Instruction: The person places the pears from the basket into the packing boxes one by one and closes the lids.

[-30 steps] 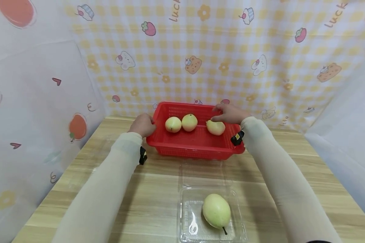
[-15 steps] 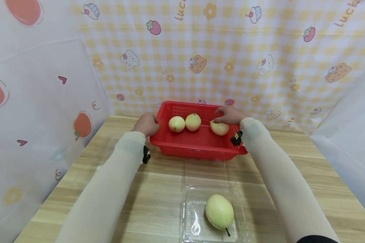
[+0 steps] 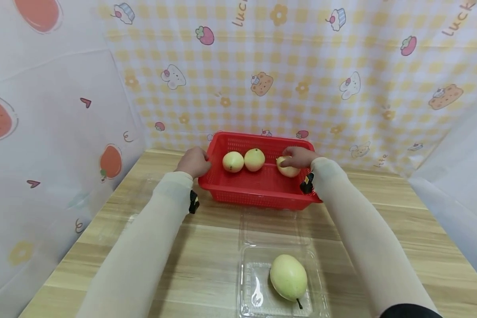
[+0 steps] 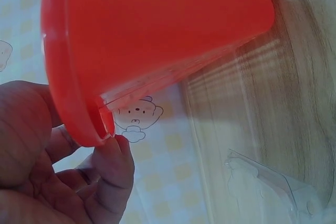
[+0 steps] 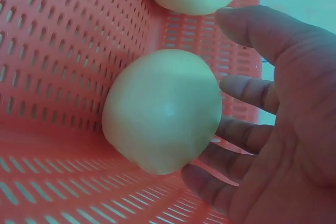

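Note:
A red perforated plastic basket (image 3: 258,199) stands at the back of the table. My left hand (image 3: 193,162) holds its left rim; the left wrist view shows thumb and fingers around the rim (image 4: 79,103). At the basket's right end my right hand (image 3: 300,157) reaches down over a pale yellow pear (image 3: 289,171). In the right wrist view its fingers (image 5: 239,135) spread along one side of that pear (image 5: 163,111), and the thumb stays apart from it. Two more pears, one at the left (image 3: 233,162) and one beside it (image 3: 255,159), lie in the basket.
In front of the basket an open clear plastic box (image 3: 248,269) lies on the wooden table (image 3: 198,269), its lid towards the basket. A pear (image 3: 289,277) with a dark stem rests in it. Behind hangs a checked cloth (image 3: 222,66). More clear plastic (image 4: 273,182) lies near the left arm.
My right hand has lowered onto the right-hand pear, its fingers now lower beside it. The left hand keeps its hold on the rim. The head view has shifted slightly.

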{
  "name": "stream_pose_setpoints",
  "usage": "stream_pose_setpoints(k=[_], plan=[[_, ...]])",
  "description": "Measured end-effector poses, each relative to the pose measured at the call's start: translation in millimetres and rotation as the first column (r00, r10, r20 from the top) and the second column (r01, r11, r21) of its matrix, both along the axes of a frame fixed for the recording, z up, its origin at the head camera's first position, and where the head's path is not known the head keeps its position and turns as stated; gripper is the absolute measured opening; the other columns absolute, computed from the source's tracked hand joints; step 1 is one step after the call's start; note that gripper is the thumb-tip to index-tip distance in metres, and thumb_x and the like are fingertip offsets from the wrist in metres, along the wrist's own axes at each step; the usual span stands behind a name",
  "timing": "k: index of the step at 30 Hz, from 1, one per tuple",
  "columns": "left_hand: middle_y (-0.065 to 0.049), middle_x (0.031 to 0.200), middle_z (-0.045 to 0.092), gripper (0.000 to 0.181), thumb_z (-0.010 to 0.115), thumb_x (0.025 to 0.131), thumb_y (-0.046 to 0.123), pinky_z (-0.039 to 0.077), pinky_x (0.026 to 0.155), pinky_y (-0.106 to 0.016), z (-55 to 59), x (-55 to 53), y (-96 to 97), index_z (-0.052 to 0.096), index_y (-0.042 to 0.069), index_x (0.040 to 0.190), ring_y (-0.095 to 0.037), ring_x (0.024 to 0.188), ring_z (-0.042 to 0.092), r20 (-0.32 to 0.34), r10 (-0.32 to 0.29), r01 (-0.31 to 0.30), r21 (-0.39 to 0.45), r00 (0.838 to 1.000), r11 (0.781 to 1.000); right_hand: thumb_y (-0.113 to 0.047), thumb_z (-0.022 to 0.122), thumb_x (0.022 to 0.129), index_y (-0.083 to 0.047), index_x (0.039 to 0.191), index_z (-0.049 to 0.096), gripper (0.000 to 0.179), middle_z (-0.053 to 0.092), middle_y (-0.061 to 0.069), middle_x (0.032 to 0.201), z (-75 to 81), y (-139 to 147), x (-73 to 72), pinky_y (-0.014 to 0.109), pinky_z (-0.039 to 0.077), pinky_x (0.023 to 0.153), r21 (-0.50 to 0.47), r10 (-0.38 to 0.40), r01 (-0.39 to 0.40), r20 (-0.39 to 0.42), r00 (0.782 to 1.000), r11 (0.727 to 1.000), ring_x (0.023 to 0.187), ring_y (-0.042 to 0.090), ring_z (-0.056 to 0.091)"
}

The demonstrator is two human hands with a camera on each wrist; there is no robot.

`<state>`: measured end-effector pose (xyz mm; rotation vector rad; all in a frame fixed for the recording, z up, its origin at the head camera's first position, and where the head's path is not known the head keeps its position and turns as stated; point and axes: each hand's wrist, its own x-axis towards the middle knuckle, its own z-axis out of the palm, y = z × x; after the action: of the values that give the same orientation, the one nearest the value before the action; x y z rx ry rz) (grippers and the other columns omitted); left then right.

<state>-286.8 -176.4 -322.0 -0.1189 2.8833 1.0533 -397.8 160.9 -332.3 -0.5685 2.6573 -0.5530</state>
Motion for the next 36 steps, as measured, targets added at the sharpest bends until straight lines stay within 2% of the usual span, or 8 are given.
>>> stream_pose_setpoints(k=[5,12,21,26,30,36], plan=[[-0.008,0.073,0.06,0.02,0.052,0.094,0.006,0.048,0.058,-0.028,1.1,0.3,1.0,0.059,0.005,0.076,-0.02,0.064,0.057,0.003,0.004,-0.004,-0.017,1.0,1.0,-0.033,0.066,0.094,-0.004,0.141,0.049,0.058,0.051,0.018,0.139,-4.8,0.0,-4.3,0.054,0.037,0.106,0.001,-0.014,0.014,0.024,1.0,1.0,0.125,0.035,0.046],[-0.007,0.067,0.055,0.024,0.052,0.093,0.005,0.045,0.056,-0.028,1.6,1.8,1.0,0.051,0.008,0.069,-0.019,0.062,0.053,-0.012,0.005,-0.005,-0.022,1.0,1.0,-0.032,0.067,0.091,-0.006,0.138,0.051,0.056,0.054,0.018,0.135,-14.5,-1.0,-12.1,0.052,0.039,0.104,0.054,0.016,-0.015,-0.03,0.999,0.998,0.12,0.033,0.049],[-0.009,0.072,0.058,0.022,0.052,0.094,0.006,0.047,0.057,-0.028,1.8,1.5,1.1,0.054,0.007,0.072,-0.019,0.063,0.055,-0.002,0.005,-0.005,-0.019,1.0,1.0,-0.026,0.068,0.092,-0.002,0.142,0.048,0.06,0.051,0.021,0.14,-14.6,-5.4,-6.1,0.053,0.035,0.108,0.066,0.03,-0.026,-0.063,0.998,0.998,0.129,0.037,0.045],[-0.007,0.068,0.054,0.024,0.052,0.093,0.005,0.045,0.055,-0.028,1.8,0.0,0.8,0.052,0.008,0.07,-0.019,0.061,0.053,-0.002,0.004,-0.004,-0.031,1.0,1.0,-0.025,0.068,0.092,-0.001,0.141,0.048,0.058,0.053,0.022,0.136,-14.7,-7.2,-4.0,0.052,0.038,0.105,0.067,0.044,-0.04,-0.054,0.998,0.997,0.123,0.037,0.048],[-0.006,0.065,0.052,0.025,0.052,0.093,0.005,0.044,0.055,-0.028,0.8,-1.9,0.1,0.048,0.009,0.068,-0.018,0.06,0.052,0.001,0.002,-0.002,-0.032,1.0,1.0,-0.023,0.069,0.091,-0.003,0.136,0.049,0.053,0.055,0.021,0.126,-15.4,-9.3,-2.8,0.05,0.042,0.1,0.046,0.024,-0.023,-0.014,1.0,0.999,0.113,0.036,0.05],[-0.007,0.069,0.055,0.024,0.053,0.094,0.006,0.046,0.056,-0.027,-1.6,-3.8,0.7,0.051,0.009,0.07,-0.018,0.063,0.054,0.007,0.006,-0.006,-0.024,1.0,1.0,-0.021,0.07,0.09,-0.007,0.135,0.038,0.057,0.051,0.018,0.119,-16.8,-12.5,-2.5,0.044,0.043,0.094,0.045,-0.022,0.018,0.078,0.997,0.999,0.108,0.033,0.049]])
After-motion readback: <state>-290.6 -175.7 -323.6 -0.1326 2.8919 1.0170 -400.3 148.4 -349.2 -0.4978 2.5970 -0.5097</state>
